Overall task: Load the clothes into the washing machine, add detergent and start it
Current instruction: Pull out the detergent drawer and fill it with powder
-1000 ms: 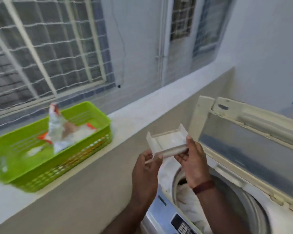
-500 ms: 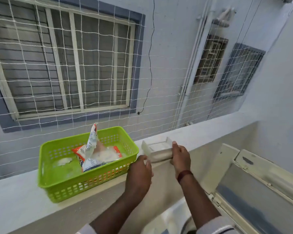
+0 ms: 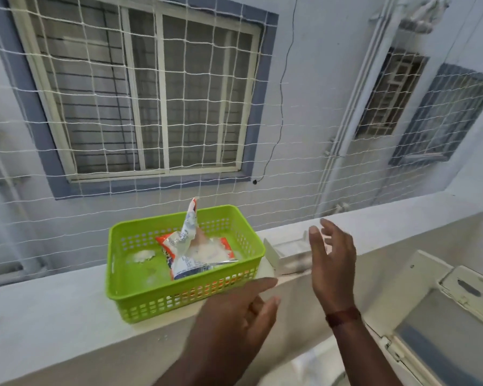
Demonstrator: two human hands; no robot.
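Both hands, left hand [image 3: 234, 316] and right hand [image 3: 331, 260], were spread empty; the detergent packet [image 3: 195, 252] ahead was likely to be picked next.

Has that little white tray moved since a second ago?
Yes. The white tray was held in both hands above the washing machine; now it rests on the ledge beside the green basket, with both hands off it.

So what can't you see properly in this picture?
- Washing machine: head view, cut off by the bottom-right edge; drum and clothes unseen.
- Detergent packet print: too small to read.
- White tray on the ledge: partly hidden by the right hand, blurred.
- Left hand: blurred.
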